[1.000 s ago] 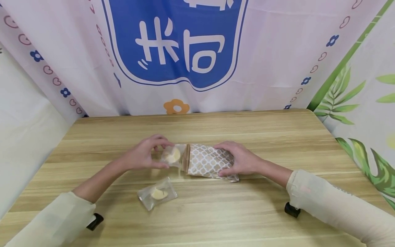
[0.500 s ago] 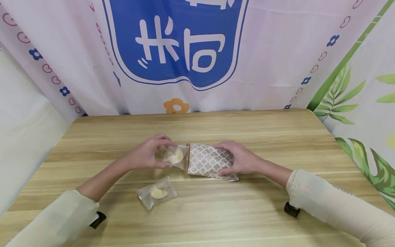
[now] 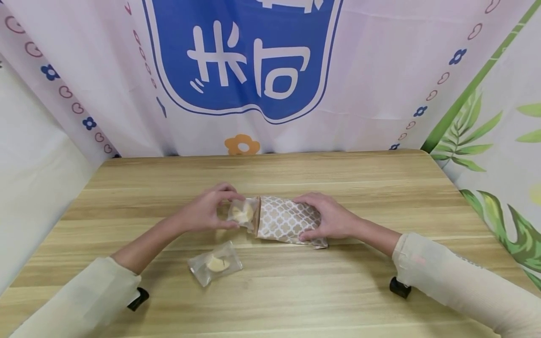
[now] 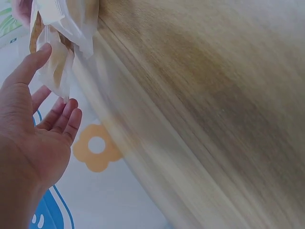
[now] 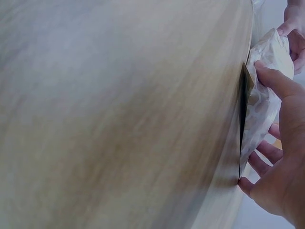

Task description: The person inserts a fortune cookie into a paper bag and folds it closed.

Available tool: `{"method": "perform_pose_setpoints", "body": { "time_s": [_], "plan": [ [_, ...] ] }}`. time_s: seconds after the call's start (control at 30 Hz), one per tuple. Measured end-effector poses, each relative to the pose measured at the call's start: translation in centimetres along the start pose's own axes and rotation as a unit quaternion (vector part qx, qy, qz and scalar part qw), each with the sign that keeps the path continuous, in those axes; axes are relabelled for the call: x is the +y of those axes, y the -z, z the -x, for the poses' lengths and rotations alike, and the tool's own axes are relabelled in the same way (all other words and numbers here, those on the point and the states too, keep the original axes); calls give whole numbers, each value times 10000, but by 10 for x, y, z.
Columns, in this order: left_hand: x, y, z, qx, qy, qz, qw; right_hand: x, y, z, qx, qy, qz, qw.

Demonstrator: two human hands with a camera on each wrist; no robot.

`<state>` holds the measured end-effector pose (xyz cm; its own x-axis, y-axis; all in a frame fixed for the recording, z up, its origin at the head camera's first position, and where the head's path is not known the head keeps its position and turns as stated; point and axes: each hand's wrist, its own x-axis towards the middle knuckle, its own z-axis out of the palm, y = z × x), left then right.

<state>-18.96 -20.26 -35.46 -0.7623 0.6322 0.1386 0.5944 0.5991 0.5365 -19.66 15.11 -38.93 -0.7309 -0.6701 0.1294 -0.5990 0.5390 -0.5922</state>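
My left hand (image 3: 205, 209) pinches a clear-wrapped fortune cookie (image 3: 243, 213) between thumb and fingers, at the mouth of a brown paper bag (image 3: 281, 218) with a white lattice print. The packet's right end is tucked inside that mouth. My right hand (image 3: 331, 218) grips the bag's closed end, thumb on the near side and fingers on the far side. The bag lies flat, its mouth facing left; what is inside cannot be seen. A second wrapped fortune cookie (image 3: 217, 264) lies nearer, below the left hand. In the left wrist view, the left thumb (image 4: 40, 57) touches the wrapper.
The wooden table (image 3: 296, 291) carries all of this. A printed curtain (image 3: 359, 94) hangs behind its far edge, and a leaf-patterned cloth (image 3: 507, 188) hangs at the right. Each sleeve has a black clip-like piece (image 3: 399, 287) under it.
My left hand has moved slightly right, pushing its wrapped fortune cookie closer to and partly into the bag's mouth. The right hand and bag have stayed almost still.
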Motion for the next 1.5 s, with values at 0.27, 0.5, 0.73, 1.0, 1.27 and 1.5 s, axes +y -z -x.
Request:
{"method": "perform_pose_setpoints", "body": {
  "time_s": [0.27,0.5,0.73,1.0,1.27,1.5],
  "plan": [
    [3,-1,-4,-4,43,-70,10000,0,0,0,14,3,36,10000],
    [3,1,-6,-2,-1,-102,9999,0,0,0,-6,-33,-42,10000],
    [3,1,-7,18,-96,-7,10000,1,1,0,-7,-40,-53,10000],
    [2,-4,-8,84,-223,169,9996,1,0,0,-7,-37,-69,10000],
    [1,-8,-9,108,-240,165,9995,1,-1,1,-17,-48,-63,10000],
    [5,-10,-11,80,-192,0,9998,2,-1,0,1,-30,-34,10000]
  ]
}}
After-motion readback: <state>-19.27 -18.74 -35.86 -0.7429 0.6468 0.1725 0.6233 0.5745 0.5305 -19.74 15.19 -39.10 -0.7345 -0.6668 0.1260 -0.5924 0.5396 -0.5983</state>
